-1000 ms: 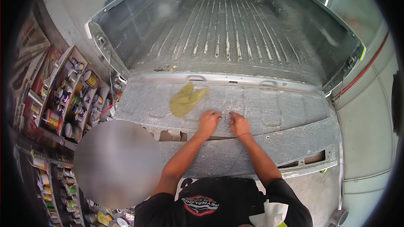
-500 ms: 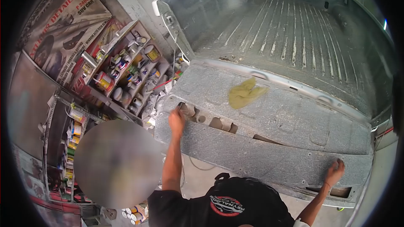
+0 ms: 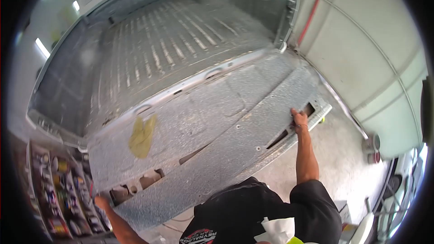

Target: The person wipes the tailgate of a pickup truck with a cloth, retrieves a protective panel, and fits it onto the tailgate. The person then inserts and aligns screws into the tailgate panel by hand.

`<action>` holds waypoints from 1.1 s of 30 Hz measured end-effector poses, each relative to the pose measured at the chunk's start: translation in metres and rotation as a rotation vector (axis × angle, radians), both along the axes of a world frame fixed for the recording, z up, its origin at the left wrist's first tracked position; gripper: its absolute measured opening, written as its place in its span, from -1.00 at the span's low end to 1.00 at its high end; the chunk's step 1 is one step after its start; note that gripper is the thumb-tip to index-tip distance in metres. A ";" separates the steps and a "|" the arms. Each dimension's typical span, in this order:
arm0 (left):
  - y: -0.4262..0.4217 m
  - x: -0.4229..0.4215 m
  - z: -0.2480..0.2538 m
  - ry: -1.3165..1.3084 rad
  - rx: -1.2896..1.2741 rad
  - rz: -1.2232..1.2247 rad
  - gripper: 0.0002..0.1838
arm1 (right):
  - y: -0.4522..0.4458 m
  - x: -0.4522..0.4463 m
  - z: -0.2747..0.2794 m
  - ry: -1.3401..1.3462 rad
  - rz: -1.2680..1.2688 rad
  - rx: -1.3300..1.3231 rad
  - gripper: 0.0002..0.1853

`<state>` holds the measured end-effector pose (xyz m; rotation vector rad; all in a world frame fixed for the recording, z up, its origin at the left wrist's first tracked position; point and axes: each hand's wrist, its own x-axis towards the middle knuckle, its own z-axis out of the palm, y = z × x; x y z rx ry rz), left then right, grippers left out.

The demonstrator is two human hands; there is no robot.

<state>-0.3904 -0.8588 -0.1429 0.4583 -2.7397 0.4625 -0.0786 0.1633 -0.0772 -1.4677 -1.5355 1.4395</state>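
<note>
A long grey speckled panel [image 3: 217, 153] lies along the front part of the lowered truck tailgate [image 3: 190, 122], set askew so that cutouts show along both its long edges. My left hand [image 3: 103, 202] is at the panel's far left end, its fingers closed at the edge beside the cutouts and partly hidden. My right hand [image 3: 299, 118] grips the panel's front edge near its right end, between two dark openings, fingers curled over it. A crumpled yellow-green cloth [image 3: 142, 138] rests on the tailgate's left half, apart from both hands.
Behind the tailgate lies the ribbed truck bed [image 3: 158, 45]. A shelf of paint cans [image 3: 65, 194] stands at the lower left. To the right are a pale wall covering [image 3: 370, 49] and cans [image 3: 372, 143] on the floor. A black-shirted body [image 3: 257, 212] fills the bottom.
My view has swung to the right. My right hand has gone from the panel's top surface to its front edge by the openings. My left hand stays at the left end.
</note>
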 end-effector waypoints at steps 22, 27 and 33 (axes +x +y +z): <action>0.021 0.004 0.038 -0.184 0.120 0.045 -0.80 | -0.096 0.019 0.098 -0.504 0.016 1.380 -0.69; 0.017 0.003 0.030 -0.277 0.028 -0.010 -0.80 | -0.185 -0.095 0.077 -0.635 0.883 1.018 -0.66; 0.045 0.011 0.050 -0.297 0.058 -0.026 -0.50 | -0.194 -0.114 0.046 -0.673 1.097 0.980 -0.57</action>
